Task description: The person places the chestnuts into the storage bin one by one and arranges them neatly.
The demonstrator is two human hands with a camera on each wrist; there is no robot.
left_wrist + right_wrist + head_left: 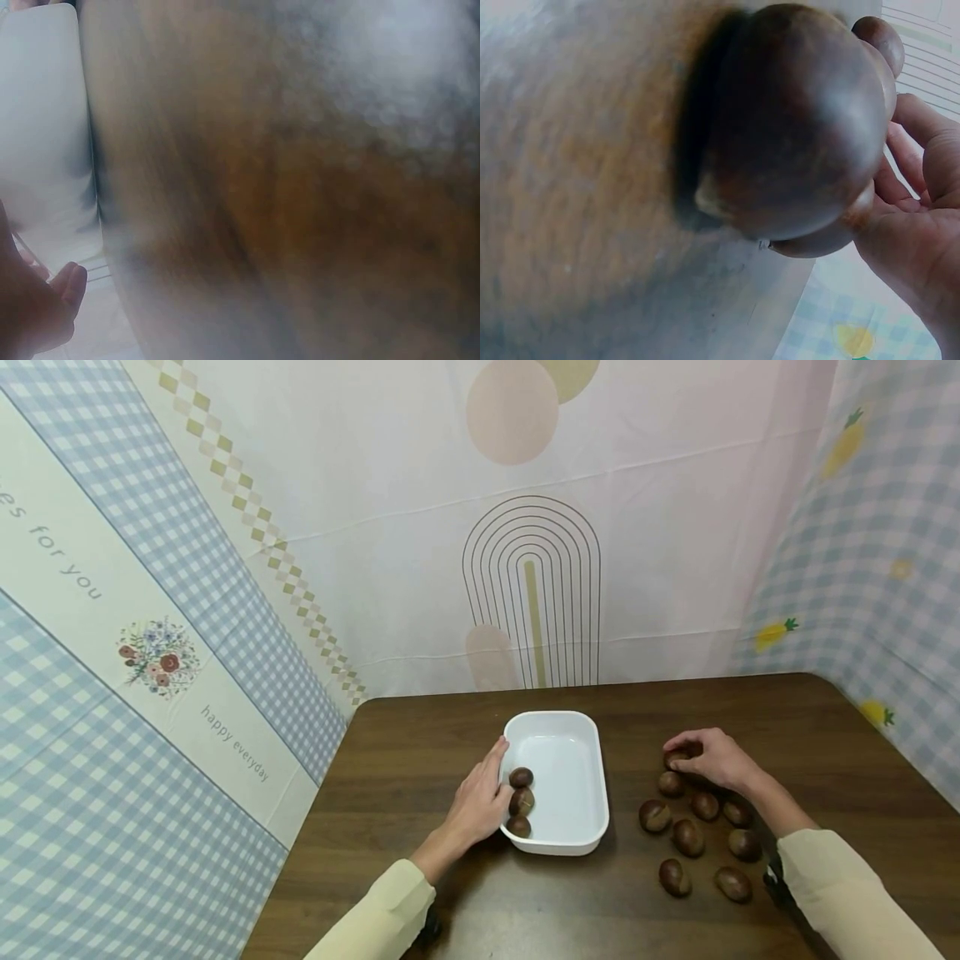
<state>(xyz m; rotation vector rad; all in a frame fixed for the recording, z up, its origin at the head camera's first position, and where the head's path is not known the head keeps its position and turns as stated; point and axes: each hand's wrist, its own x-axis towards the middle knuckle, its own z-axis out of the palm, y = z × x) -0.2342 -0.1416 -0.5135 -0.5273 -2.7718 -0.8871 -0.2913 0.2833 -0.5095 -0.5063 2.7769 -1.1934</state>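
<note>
A white rectangular dish (562, 793) stands on the brown table, with 3 chestnuts (521, 802) in a row along its left inner wall. My left hand (476, 797) rests against the dish's left side, fingers stretched along the rim; in the left wrist view part of that hand (45, 307) shows at the lower left. To the right of the dish, my right hand (712, 758) pinches a chestnut (677, 759) between thumb and fingers, at the far end of a loose group of chestnuts (687, 837). A large near chestnut (802, 120) covers much of the right wrist view, beside the right hand (922, 202).
Several chestnuts lie scattered under and in front of the right forearm, one of them (733, 884) nearest the front. The wooden table (420, 735) ends at a patterned cloth backdrop (405, 568) behind, with checked cloth at both sides.
</note>
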